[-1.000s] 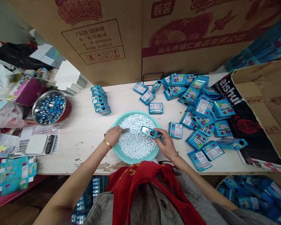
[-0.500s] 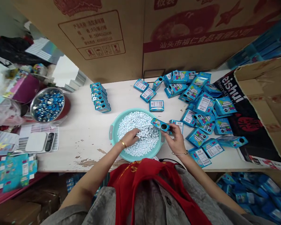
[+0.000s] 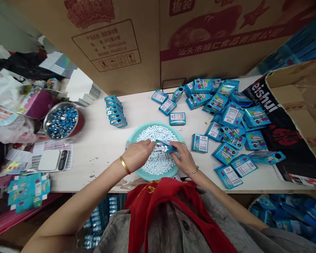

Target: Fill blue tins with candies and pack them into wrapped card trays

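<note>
A light green basin (image 3: pixel 133 135) of small white candies (image 3: pixel 158 165) stands in front of me on the table. Over it my right hand (image 3: pixel 183 157) grips a small blue candy box (image 3: pixel 170 147) lying on its side, its open end turned left. My left hand (image 3: pixel 139 154) is closed at that end, knuckles up. White candies lie between its fingertips and the box; what exactly the fingers hold is hidden. Left of the basin is a row of several blue boxes (image 3: pixel 118 121), standing close together, with white candies showing in the hole of at least one.
Many blue boxes (image 3: pixel 228 154) are heaped on the right, beside an open carton (image 3: pixel 281 95). A large cardboard box (image 3: pixel 116 77) walls off the back. On the left are a metal bowl (image 3: pixel 47 131) of shiny blue and silver pieces and a white scale (image 3: pixel 49 160).
My left hand has risen from the candies to the box's open end. My right hand has brought the box left over the basin. The view has shifted slightly.
</note>
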Action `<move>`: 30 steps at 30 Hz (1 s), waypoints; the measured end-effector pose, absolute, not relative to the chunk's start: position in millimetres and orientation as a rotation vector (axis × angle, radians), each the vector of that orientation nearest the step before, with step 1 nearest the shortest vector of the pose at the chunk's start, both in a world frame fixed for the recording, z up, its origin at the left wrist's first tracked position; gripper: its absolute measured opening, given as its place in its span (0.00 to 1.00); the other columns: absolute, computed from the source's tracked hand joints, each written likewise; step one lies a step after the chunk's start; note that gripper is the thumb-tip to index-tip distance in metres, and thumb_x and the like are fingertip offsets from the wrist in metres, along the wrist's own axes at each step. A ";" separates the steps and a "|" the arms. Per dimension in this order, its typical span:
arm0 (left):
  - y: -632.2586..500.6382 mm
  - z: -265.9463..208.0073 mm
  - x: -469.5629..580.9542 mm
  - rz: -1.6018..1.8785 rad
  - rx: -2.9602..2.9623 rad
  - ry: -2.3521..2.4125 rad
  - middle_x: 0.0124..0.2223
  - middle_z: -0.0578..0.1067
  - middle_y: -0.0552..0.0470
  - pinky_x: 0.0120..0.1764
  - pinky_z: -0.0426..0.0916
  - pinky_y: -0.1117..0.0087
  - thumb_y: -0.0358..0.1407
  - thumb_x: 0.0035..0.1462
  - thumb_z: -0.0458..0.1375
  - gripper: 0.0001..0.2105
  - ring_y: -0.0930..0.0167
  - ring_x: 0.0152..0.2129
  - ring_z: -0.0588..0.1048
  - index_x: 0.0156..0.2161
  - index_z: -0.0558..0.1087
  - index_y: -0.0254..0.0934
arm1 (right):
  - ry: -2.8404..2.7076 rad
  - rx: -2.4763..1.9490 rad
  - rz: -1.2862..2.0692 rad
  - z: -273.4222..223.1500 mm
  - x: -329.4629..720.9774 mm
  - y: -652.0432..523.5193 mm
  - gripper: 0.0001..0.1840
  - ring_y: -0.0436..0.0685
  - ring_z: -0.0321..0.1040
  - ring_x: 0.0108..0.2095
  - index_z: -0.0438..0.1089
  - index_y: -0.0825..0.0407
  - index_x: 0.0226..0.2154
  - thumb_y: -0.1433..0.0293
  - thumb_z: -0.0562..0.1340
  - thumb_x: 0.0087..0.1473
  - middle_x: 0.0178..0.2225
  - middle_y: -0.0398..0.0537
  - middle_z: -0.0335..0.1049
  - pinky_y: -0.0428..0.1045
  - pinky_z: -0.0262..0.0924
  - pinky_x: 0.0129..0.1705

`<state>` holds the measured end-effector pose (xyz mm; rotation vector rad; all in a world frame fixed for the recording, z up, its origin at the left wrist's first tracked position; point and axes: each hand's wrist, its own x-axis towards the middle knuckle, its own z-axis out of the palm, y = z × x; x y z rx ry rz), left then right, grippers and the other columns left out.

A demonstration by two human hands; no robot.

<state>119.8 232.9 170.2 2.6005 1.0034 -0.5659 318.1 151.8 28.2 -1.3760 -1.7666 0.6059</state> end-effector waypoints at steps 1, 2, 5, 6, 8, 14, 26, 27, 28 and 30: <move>230.9 177.1 126.5 -0.611 2.637 1.012 0.43 0.72 0.44 0.34 0.70 0.64 0.25 0.61 0.47 0.15 0.63 0.38 0.75 0.52 0.63 0.32 | -1.775 -1.374 0.605 27.8 317.3 151.8 0.22 0.63 0.63 0.50 0.59 0.48 0.52 0.75 0.56 0.55 0.48 0.54 0.68 0.64 0.61 0.52; 228.5 183.5 132.9 -0.638 2.669 1.022 0.43 0.71 0.43 0.32 0.70 0.65 0.24 0.61 0.45 0.17 0.63 0.37 0.75 0.55 0.61 0.32 | -1.779 -1.374 0.608 27.2 316.8 151.8 0.22 0.63 0.63 0.50 0.59 0.48 0.53 0.75 0.56 0.55 0.49 0.54 0.68 0.64 0.61 0.52; 221.9 199.0 147.4 -0.673 2.727 1.029 0.43 0.71 0.41 0.31 0.70 0.66 0.25 0.63 0.44 0.19 0.64 0.34 0.76 0.59 0.57 0.30 | -1.772 -1.371 0.619 25.7 316.1 152.3 0.22 0.64 0.63 0.51 0.59 0.48 0.53 0.75 0.56 0.55 0.49 0.54 0.68 0.64 0.61 0.52; 221.1 202.1 149.3 -0.680 2.734 1.017 0.43 0.71 0.41 0.31 0.70 0.65 0.25 0.63 0.43 0.19 0.64 0.34 0.76 0.58 0.57 0.30 | -1.768 -1.366 0.620 25.4 316.1 152.6 0.22 0.64 0.63 0.51 0.59 0.48 0.53 0.75 0.56 0.55 0.49 0.54 0.68 0.64 0.61 0.52; 223.5 202.6 145.9 -0.690 2.723 1.005 0.40 0.72 0.43 0.33 0.70 0.64 0.26 0.63 0.43 0.16 0.64 0.34 0.75 0.55 0.61 0.29 | -1.754 -1.357 0.623 25.1 316.9 153.2 0.22 0.63 0.63 0.51 0.59 0.48 0.53 0.75 0.56 0.55 0.49 0.54 0.67 0.64 0.61 0.52; 243.9 130.0 82.5 -0.621 2.437 1.268 0.45 0.71 0.45 0.38 0.68 0.66 0.31 0.62 0.48 0.09 0.65 0.40 0.73 0.46 0.66 0.35 | -1.650 -1.438 0.624 25.1 329.7 153.9 0.20 0.63 0.65 0.49 0.61 0.48 0.51 0.73 0.56 0.55 0.48 0.53 0.68 0.63 0.62 0.51; 197.2 -26.7 114.0 -0.248 2.143 1.047 0.49 0.71 0.44 0.50 0.65 0.63 0.28 0.59 0.49 0.13 0.66 0.46 0.70 0.49 0.65 0.35 | -1.437 -1.604 0.664 24.4 351.4 155.4 0.18 0.61 0.66 0.45 0.63 0.49 0.48 0.68 0.60 0.54 0.45 0.52 0.68 0.60 0.63 0.49; 196.1 -28.9 119.2 -0.203 2.127 1.032 0.49 0.71 0.44 0.51 0.65 0.64 0.27 0.58 0.50 0.15 0.67 0.47 0.70 0.50 0.65 0.35 | -1.414 -1.603 0.675 23.1 351.4 155.0 0.18 0.61 0.66 0.45 0.63 0.49 0.48 0.67 0.61 0.53 0.45 0.52 0.68 0.59 0.62 0.49; 195.6 -30.0 123.3 -0.163 2.112 1.019 0.50 0.70 0.44 0.52 0.64 0.65 0.25 0.57 0.50 0.16 0.67 0.48 0.70 0.52 0.64 0.35 | -1.400 -1.598 0.685 22.0 351.5 154.6 0.18 0.61 0.66 0.45 0.63 0.49 0.48 0.67 0.61 0.53 0.45 0.52 0.68 0.59 0.62 0.49; 196.0 -28.0 127.2 -0.097 2.089 0.996 0.51 0.70 0.44 0.52 0.64 0.65 0.25 0.56 0.51 0.18 0.67 0.48 0.70 0.52 0.63 0.35 | -1.390 -1.592 0.695 20.8 352.3 153.2 0.18 0.60 0.66 0.45 0.63 0.49 0.48 0.67 0.62 0.53 0.45 0.51 0.67 0.59 0.62 0.49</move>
